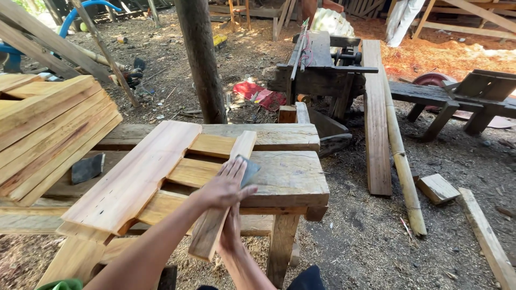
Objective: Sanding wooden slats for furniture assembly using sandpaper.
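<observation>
My left hand (pixel 223 188) presses flat, fingers spread, on grey sandpaper (pixel 248 171) atop the slat (pixel 226 193), which runs lengthwise away across the table (pixel 290 182); right hand (pixel 231 231) grips its near end underneath.

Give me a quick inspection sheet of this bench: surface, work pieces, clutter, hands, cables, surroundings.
Surface: rough wooden bench, weathered, on sawdust ground.
Job's things: narrow slat lying across the frame pieces; grey sanding sheet on it; wide board alongside.
Clutter: dark sheet on the bench, stacked planks at left.
Hands: left hand flat on the sanding sheet; right hand steadies the slat's underside.
Cables: nothing seen.
Surroundings: post, wooden machine stand, bamboo pole, offcuts.
</observation>
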